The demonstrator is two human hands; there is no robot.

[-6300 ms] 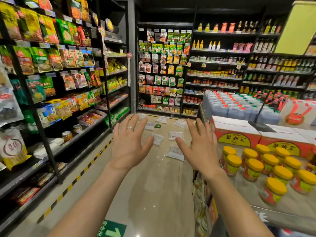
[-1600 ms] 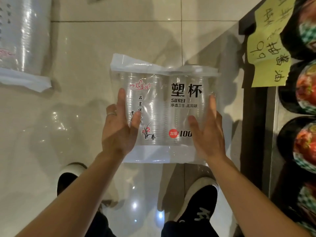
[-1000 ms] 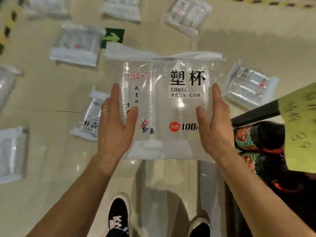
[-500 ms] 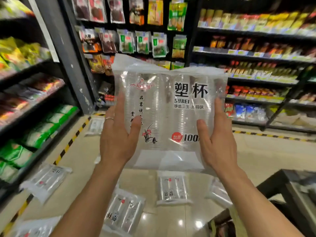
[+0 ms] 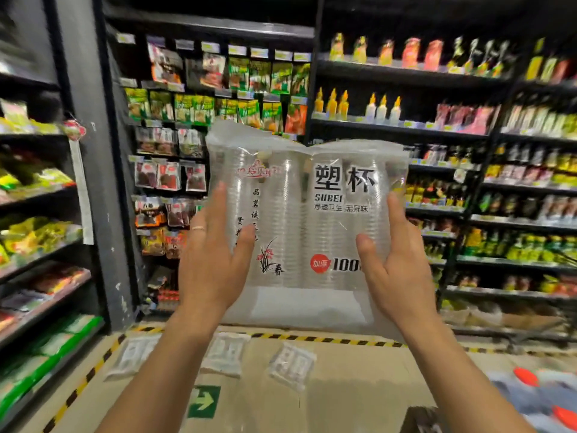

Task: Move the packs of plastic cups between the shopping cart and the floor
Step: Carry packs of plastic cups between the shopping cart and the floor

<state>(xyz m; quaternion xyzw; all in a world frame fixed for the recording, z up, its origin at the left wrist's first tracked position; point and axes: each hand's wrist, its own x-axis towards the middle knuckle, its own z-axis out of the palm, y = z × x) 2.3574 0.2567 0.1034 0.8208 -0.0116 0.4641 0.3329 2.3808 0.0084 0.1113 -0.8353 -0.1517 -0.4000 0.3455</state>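
- Head view: store shelves fill the background on the far side and to the left. All of it is motion-blurred.
- Floor: pale tile with a striped yellow-and-black line along the shelf bases and a green arrow sticker.
- Shopping cart: cannot identify it in frame. The blurred shapes at lower right are unreadable.
- Pack of plastic cups: held upright at chest height in mid-air, well above the floor, printed face toward the camera. It is a clear film bag over side-by-side columns of nested clear cups.
- Handling estimate: light for its bulk. The cup stacks give stiffness along their length, but the thin walls would likely crush under a hard squeeze. The film looks glossy, so probably slippery. The loose flaps at top and bottom make poor grip points.
- Best hold, in my judgement, is both sides at mid-height across the stacks, as it is held now.
- Three more packs lie flat on the floor near the striped line.
- Left hand: holds the pack's left side, fingers nearly straight up the edge, thumb across the near face.
- Right hand: mirrors this on the right side.
- Ring on a left finger.
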